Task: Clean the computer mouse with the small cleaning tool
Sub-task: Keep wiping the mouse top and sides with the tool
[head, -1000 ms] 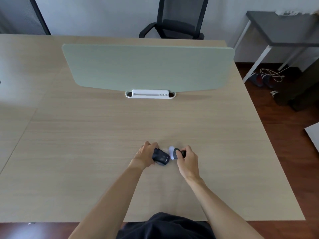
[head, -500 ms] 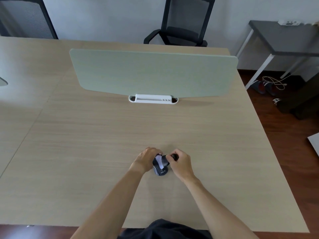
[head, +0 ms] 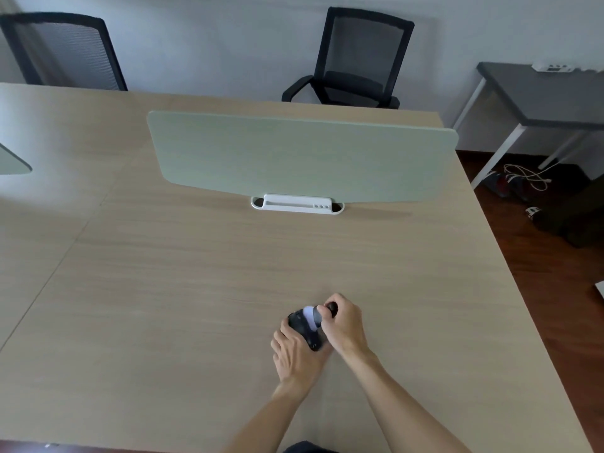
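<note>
A black computer mouse (head: 302, 330) lies on the wooden desk (head: 196, 289), near its front edge and right of centre. My left hand (head: 294, 354) grips the mouse from the left and from below. My right hand (head: 343, 325) is closed around a small cleaning tool (head: 312, 317) with a dark handle and a pale, blurred brush head. That brush head rests on the top of the mouse. Much of the mouse's near side is hidden by my left hand.
A pale green divider panel (head: 300, 155) stands upright across the desk on a white base (head: 297, 203). Two black mesh chairs (head: 353, 57) stand beyond the desk. A grey side table (head: 539, 93) is at the right, with cables and shoes on the floor under it.
The right hand brought the tool from beside the mouse onto its top. The left hand shifted its grip lower around the mouse. The camera view tilted and moved slightly.
</note>
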The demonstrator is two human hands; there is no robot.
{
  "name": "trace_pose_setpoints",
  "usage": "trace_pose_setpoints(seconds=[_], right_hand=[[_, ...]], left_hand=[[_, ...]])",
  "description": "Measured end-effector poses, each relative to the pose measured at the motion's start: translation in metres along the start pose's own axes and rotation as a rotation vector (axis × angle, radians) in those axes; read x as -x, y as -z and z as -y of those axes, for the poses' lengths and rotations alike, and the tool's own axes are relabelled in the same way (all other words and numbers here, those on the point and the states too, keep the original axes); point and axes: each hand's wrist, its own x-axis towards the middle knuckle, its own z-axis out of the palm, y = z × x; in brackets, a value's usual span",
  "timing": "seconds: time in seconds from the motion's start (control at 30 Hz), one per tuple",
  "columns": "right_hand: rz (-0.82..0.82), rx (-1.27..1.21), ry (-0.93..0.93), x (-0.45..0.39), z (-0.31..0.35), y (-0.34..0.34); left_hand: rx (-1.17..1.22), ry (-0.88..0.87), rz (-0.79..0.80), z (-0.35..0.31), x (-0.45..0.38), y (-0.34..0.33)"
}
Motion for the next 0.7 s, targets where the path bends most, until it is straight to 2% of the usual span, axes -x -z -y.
trace_pose_setpoints(seconds=[0.1, 0.2, 0.3, 0.43, 0.5, 0.6, 0.7], right_hand=[[-0.051, 0.001, 0.036, -0.007, 0.008, 0.001], [0.095, -0.061, 0.047, -0.011, 0.018, 0.001], [0.213, 0.018, -0.008, -0.019, 0.017, -0.002], [0.052, 0.101, 0.007, -0.03, 0.017, 0.001], [0.011, 0.062, 0.005, -0.033, 0.021, 0.003], [0.115, -0.043, -0.065, -0.038, 0.027, 0.002], [0.23, 0.018, -0.136, -0.042, 0.02, -0.001]], left_hand=[[-0.019, 0.015, 0.01, 0.002, -0.008, -0.002], [-0.031, -0.015, 0.025, 0.005, -0.014, 0.0], [-0.047, -0.049, 0.049, 0.007, -0.016, 0.002], [-0.069, -0.043, 0.086, 0.006, -0.016, 0.004], [-0.07, -0.051, 0.096, 0.005, -0.016, 0.004], [-0.088, -0.053, 0.103, 0.005, -0.017, 0.004], [-0.123, -0.066, 0.108, 0.004, -0.019, 0.005]])
